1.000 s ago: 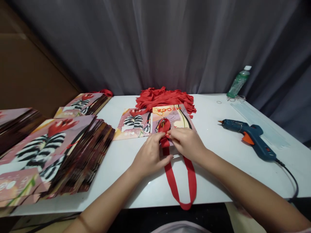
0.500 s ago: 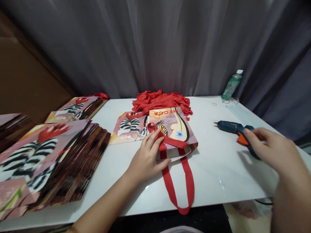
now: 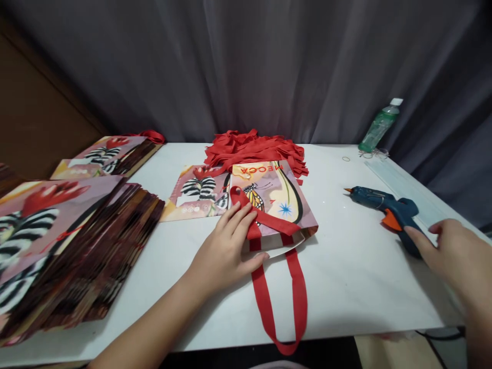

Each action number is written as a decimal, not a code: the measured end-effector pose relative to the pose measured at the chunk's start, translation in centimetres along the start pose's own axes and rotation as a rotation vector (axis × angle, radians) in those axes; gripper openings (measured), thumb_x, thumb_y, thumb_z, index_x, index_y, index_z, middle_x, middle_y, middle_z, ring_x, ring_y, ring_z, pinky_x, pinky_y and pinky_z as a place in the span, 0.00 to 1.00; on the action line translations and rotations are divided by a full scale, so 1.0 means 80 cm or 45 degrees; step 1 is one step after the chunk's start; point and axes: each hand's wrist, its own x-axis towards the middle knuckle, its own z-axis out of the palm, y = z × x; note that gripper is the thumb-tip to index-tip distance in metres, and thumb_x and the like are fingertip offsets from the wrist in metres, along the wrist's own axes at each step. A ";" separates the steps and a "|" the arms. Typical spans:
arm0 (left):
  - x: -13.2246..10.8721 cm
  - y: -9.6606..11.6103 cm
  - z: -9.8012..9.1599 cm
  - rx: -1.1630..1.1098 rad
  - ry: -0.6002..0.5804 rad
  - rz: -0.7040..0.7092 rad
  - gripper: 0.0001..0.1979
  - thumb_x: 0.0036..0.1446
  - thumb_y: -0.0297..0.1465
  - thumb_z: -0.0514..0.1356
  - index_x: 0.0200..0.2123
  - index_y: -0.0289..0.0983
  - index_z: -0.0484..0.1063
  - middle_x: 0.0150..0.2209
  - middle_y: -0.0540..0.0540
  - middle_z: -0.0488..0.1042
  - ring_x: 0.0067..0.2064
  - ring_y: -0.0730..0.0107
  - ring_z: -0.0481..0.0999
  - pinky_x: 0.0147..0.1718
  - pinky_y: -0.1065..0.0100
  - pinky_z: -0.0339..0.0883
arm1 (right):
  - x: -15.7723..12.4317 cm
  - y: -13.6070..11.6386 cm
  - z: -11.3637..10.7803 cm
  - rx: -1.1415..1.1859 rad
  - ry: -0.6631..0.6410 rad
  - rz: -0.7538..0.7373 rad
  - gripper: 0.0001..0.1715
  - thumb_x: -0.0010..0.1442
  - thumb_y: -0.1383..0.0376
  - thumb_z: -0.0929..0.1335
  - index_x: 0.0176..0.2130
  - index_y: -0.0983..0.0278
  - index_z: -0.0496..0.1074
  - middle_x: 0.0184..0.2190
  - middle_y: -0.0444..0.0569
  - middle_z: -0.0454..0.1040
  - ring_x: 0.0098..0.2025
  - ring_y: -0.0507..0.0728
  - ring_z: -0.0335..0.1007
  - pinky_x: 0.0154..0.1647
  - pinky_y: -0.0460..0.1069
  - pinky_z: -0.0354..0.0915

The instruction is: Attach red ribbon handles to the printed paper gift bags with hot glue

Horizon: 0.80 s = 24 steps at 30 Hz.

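Observation:
My left hand (image 3: pixel 225 246) lies with fingers stretched out over a printed paper bag (image 3: pixel 265 187) marked MECCA. Its fingertips press on a red ribbon handle (image 3: pixel 274 221) folded across the bag near its mouth; the thumb is apart, beside the bag's near edge. A second red ribbon handle (image 3: pixel 300 292) loops from the bag's mouth over the table's front edge. At the right, a dark blue glue gun (image 3: pixel 378 200) with an orange trigger lies on the table, nozzle to the left. My right hand (image 3: pixel 448 251) is beside its grip, thumb and forefinger apart, not wrapped round it; its other fingers are hidden.
Stacks of printed paper bags (image 3: pixel 77 230) fill the left. Behind the bag is a heap of red ribbons (image 3: pixel 253 148), with another flat printed bag (image 3: pixel 198 192) beside it. A green bottle (image 3: pixel 380 125) stands back right, before a grey curtain (image 3: pixel 265 66).
The view has shifted slightly. My right hand has moved down and right, still beside the glue gun's grip. My left hand stays on the bag and ribbon.

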 end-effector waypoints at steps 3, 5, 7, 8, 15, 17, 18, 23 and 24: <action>0.001 0.002 0.000 -0.001 -0.005 -0.007 0.37 0.57 0.45 0.60 0.64 0.33 0.54 0.64 0.35 0.60 0.66 0.45 0.55 0.59 0.45 0.63 | -0.051 -0.085 -0.012 0.353 -0.120 -0.552 0.21 0.64 0.51 0.60 0.30 0.61 0.70 0.28 0.53 0.76 0.29 0.60 0.74 0.27 0.53 0.69; 0.002 0.002 0.000 -0.003 0.008 -0.003 0.37 0.57 0.44 0.60 0.64 0.33 0.54 0.64 0.34 0.60 0.66 0.45 0.55 0.59 0.44 0.62 | -0.080 -0.139 -0.011 0.566 -0.316 -0.962 0.20 0.67 0.56 0.60 0.45 0.64 0.75 0.44 0.55 0.79 0.46 0.61 0.76 0.45 0.55 0.72; 0.002 0.002 0.001 -0.006 0.020 0.002 0.37 0.57 0.44 0.60 0.64 0.33 0.54 0.64 0.34 0.60 0.66 0.45 0.55 0.59 0.44 0.62 | -0.099 -0.173 -0.002 0.629 -0.369 -1.072 0.24 0.67 0.57 0.60 0.53 0.68 0.72 0.52 0.57 0.75 0.54 0.62 0.72 0.52 0.57 0.71; 0.003 0.002 0.001 -0.008 0.022 0.005 0.37 0.57 0.44 0.60 0.64 0.33 0.54 0.64 0.35 0.60 0.66 0.45 0.55 0.59 0.44 0.62 | -0.104 -0.183 0.004 0.632 -0.407 -1.071 0.27 0.67 0.56 0.60 0.56 0.69 0.71 0.55 0.58 0.73 0.56 0.64 0.70 0.54 0.58 0.70; 0.005 0.001 0.001 0.015 0.013 0.002 0.38 0.57 0.45 0.60 0.64 0.33 0.54 0.64 0.35 0.60 0.66 0.45 0.55 0.60 0.45 0.60 | -0.106 -0.185 0.013 0.640 -0.691 -0.997 0.33 0.66 0.53 0.59 0.59 0.73 0.67 0.60 0.59 0.66 0.62 0.66 0.63 0.61 0.62 0.63; 0.005 0.001 0.001 0.019 0.016 0.005 0.38 0.57 0.46 0.60 0.64 0.34 0.54 0.64 0.35 0.60 0.66 0.45 0.55 0.60 0.45 0.60 | -0.104 -0.185 0.010 0.657 -0.741 -0.993 0.33 0.66 0.54 0.60 0.60 0.73 0.67 0.61 0.59 0.65 0.62 0.65 0.62 0.62 0.62 0.61; 0.005 0.000 0.001 0.018 0.018 0.006 0.38 0.57 0.46 0.60 0.64 0.34 0.54 0.64 0.36 0.60 0.66 0.45 0.55 0.60 0.45 0.60 | -0.103 -0.186 0.009 0.668 -0.753 -0.994 0.33 0.66 0.54 0.60 0.60 0.74 0.67 0.61 0.59 0.65 0.62 0.65 0.62 0.62 0.61 0.61; 0.004 -0.001 0.003 0.006 0.013 -0.008 0.38 0.57 0.46 0.59 0.65 0.36 0.52 0.65 0.37 0.59 0.66 0.44 0.56 0.60 0.44 0.60 | -0.104 -0.185 0.011 0.696 -0.693 -1.016 0.32 0.66 0.55 0.60 0.59 0.75 0.67 0.59 0.59 0.68 0.61 0.65 0.64 0.61 0.62 0.63; 0.004 -0.001 0.003 0.000 0.008 -0.015 0.39 0.56 0.46 0.59 0.66 0.37 0.52 0.65 0.37 0.59 0.66 0.44 0.55 0.60 0.43 0.60 | -0.105 -0.184 0.012 0.695 -0.678 -1.023 0.32 0.66 0.55 0.60 0.59 0.75 0.68 0.59 0.59 0.68 0.61 0.65 0.64 0.61 0.62 0.63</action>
